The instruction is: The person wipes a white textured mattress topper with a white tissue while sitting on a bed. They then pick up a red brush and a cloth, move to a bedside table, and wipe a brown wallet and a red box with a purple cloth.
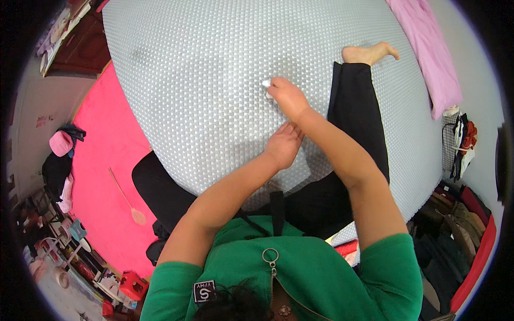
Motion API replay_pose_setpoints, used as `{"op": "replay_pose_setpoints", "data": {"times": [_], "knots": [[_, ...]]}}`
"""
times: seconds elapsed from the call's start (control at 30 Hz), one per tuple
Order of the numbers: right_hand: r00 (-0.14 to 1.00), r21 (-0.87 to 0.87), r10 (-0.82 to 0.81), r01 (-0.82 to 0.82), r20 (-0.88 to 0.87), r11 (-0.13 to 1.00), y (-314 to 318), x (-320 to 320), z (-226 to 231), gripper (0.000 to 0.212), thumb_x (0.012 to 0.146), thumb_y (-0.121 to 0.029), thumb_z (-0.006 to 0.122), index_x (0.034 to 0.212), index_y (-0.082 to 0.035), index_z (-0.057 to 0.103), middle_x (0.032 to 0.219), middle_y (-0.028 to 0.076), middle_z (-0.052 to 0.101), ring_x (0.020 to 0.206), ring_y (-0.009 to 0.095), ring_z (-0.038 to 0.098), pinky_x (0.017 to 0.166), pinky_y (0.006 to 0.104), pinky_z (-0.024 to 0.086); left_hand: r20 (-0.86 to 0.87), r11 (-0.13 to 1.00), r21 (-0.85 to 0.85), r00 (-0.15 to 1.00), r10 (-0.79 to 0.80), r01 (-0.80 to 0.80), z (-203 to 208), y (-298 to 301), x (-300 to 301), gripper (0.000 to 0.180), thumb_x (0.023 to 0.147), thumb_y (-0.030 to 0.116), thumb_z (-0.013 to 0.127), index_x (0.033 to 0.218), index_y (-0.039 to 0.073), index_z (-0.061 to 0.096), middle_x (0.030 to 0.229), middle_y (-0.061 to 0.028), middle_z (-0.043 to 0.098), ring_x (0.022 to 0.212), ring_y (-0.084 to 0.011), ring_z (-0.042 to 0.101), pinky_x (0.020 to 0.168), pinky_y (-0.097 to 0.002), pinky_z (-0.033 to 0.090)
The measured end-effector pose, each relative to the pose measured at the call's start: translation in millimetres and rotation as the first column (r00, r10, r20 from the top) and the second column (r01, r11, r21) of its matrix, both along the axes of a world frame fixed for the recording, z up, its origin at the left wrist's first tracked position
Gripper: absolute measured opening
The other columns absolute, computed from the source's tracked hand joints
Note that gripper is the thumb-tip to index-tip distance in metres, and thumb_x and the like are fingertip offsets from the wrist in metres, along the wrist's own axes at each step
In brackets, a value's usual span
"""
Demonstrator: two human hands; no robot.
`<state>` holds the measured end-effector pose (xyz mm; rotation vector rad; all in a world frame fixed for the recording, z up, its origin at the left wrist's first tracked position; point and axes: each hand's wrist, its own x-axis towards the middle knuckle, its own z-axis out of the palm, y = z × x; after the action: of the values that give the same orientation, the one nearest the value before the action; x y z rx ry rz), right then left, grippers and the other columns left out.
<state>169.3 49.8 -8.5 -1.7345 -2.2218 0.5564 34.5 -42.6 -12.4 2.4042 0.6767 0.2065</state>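
Observation:
My right hand (288, 97) is closed in a pinch low over the silver-grey quilted bed cover (214, 80). Out of its fingertips pokes a small white wad (266, 84), soft-looking like tissue, though its exact kind is too small to tell. Just below, my left hand (284, 147) has its fingers bent and pressed together against or right beside my right wrist. What lies under those fingers, if anything, is hidden. Close to the left hand, a pale, see-through sheet or bag (300, 174) rests on the cover.
My black-trousered right leg (358, 112) stretches along the bed, the bare foot (369, 54) at its far end. A pink quilt (428, 59) lies at the right edge. On the pink floor (101, 160) to the left is a fly swatter (138, 216). Folded clothes (455, 224) lie at lower right.

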Motion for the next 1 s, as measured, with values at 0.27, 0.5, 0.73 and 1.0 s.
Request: {"op": "replay_pose_setpoints", "data": {"times": [0.27, 0.5, 0.73, 1.0], "knots": [[0.878, -0.147, -0.472, 0.459, -0.073, 0.876, 51, 12, 23, 0.014, 0.093, -0.014, 0.055, 0.093, -0.003, 0.062, 0.1, 0.018, 0.063, 0.098, 0.038, 0.061, 0.085, 0.0458, 0.049, -0.043, 1.0, 0.019, 0.999, -0.023, 0.024, 7, 3, 3, 0.056, 0.088, 0.004, 0.052, 0.143, -0.005, 0.049, 0.156, -0.0179, 0.04, 0.149, -0.0331, 0.031, 0.123, -0.0439, 0.028], [0.998, 0.167, -0.051, 0.045, 0.032, 0.985, 16, 36, -3, 0.012, 0.088, -0.007, 0.056, 0.092, -0.003, 0.066, 0.099, 0.016, 0.063, 0.1, 0.037, 0.061, 0.088, 0.0452, 0.052, -0.102, 0.999, 0.01, 0.994, -0.044, 0.045, 10, 6, 7, 0.056, 0.091, 0.004, 0.05, 0.146, -0.004, 0.047, 0.16, -0.0191, 0.034, 0.15, -0.0332, 0.03, 0.124, -0.044, 0.027], [0.949, 0.174, -0.247, 0.215, 0.194, 0.961, 63, 43, 0, 0.01, 0.085, -0.005, 0.059, 0.09, -0.005, 0.068, 0.099, 0.014, 0.064, 0.101, 0.035, 0.062, 0.088, 0.0424, 0.052, -0.067, 0.998, 0.008, 0.996, -0.056, 0.057, 7, 2, 6, 0.055, 0.091, 0.004, 0.05, 0.146, -0.003, 0.046, 0.162, -0.0175, 0.032, 0.151, -0.032, 0.029, 0.124, -0.0436, 0.027], [0.998, 0.08, -0.004, -0.002, 0.068, 0.997, 8, 54, 10, 0.01, 0.086, -0.006, 0.06, 0.091, -0.003, 0.068, 0.096, 0.014, 0.062, 0.097, 0.036, 0.062, 0.085, 0.0447, 0.051, -0.067, 0.998, 0.038, 0.996, -0.054, 0.056, 7, 8, 4, 0.056, 0.089, 0.003, 0.052, 0.145, -0.002, 0.047, 0.16, -0.0165, 0.035, 0.15, -0.0321, 0.03, 0.124, -0.0437, 0.028]]}}
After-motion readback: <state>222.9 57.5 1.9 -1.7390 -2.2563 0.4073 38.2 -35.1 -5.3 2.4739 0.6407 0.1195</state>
